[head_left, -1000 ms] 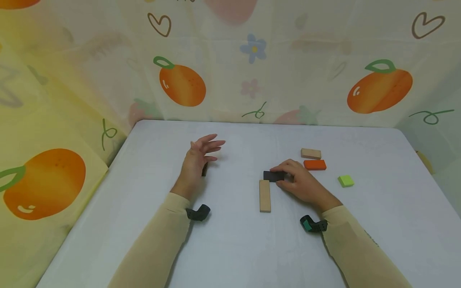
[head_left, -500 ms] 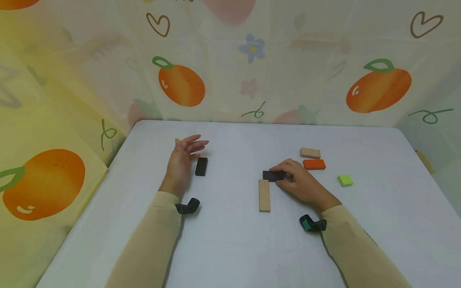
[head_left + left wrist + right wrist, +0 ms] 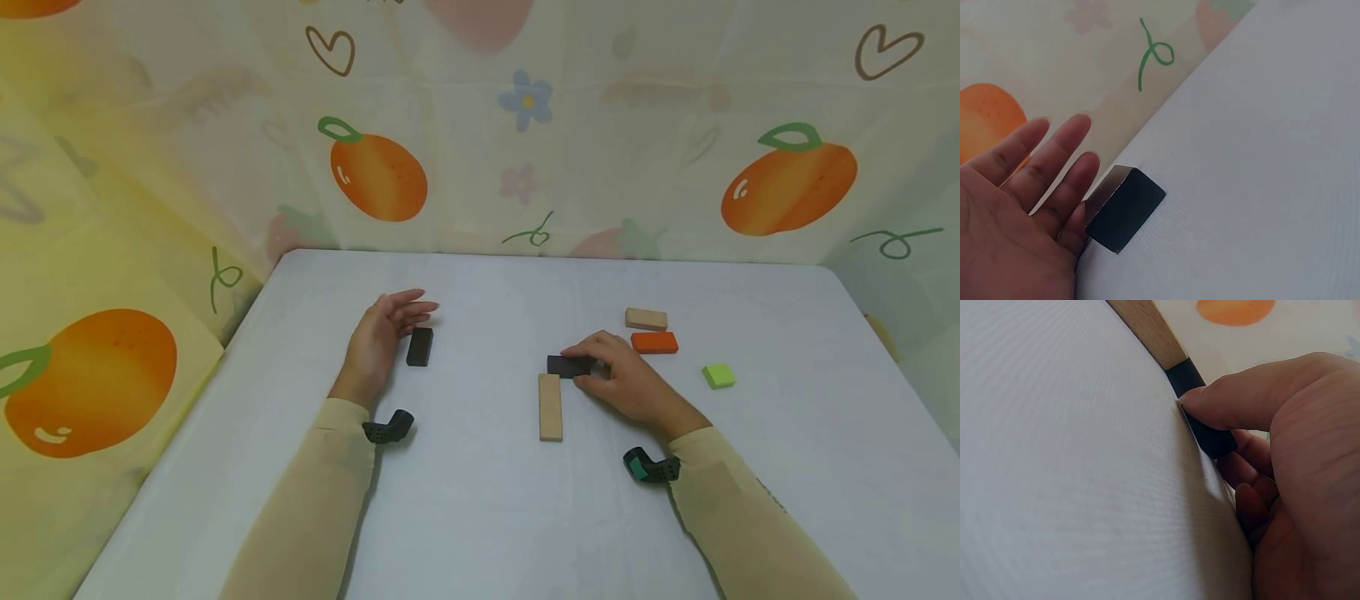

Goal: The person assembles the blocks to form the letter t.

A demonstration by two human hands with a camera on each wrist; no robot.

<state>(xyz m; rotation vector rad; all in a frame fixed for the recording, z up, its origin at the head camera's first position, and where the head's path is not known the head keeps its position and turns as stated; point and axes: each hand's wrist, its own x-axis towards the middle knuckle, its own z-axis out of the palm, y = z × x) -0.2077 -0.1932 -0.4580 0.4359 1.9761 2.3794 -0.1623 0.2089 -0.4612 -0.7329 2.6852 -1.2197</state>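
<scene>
Black block (image 3: 560, 367), pinched by my right grip (image 3: 633, 385), sits at one o'clock of the plank (image 3: 551, 408); I'd press lightly; left grip (image 3: 372, 343) empty.

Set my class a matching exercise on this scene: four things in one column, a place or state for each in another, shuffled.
Column one
1. Right hand
2. Green block
3. Left hand
4. Orange block

Column two
A. Farthest right of the blocks in the head view
B. Next to the far wood block
C. Pinching the black block at the near wood block
D. Beside the other black block, holding nothing

Pairs: 1-C, 2-A, 3-D, 4-B
</scene>
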